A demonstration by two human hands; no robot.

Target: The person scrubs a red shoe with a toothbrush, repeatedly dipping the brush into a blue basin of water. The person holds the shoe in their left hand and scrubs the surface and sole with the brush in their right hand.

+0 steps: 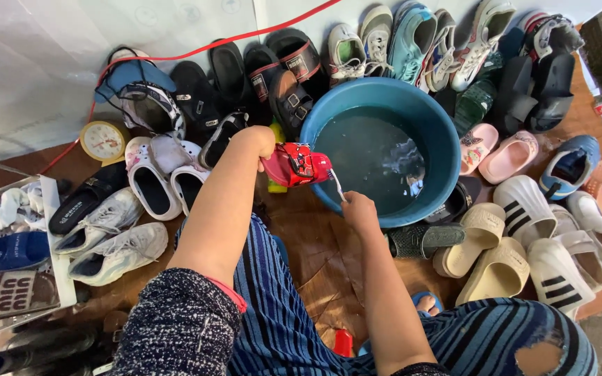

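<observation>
Over the basin (432, 118), left hand (258, 141) holds red sandal (297, 165) lengthwise, left-right.

A small yellow clock (104, 141) lies at the left of the frame, beside a pair of white clogs (161, 174). Grey-white sneakers (109, 240) rest at lower left. Black sandals (245, 80) line the upper middle; a teal sneaker (407, 42) stands at top centre. Pink slippers (496, 150) sit at right. Beige slides (485, 254) and white striped slides (545, 244) fill the lower right. A red cord (196, 52) crosses the white sheet (29, 76).
</observation>
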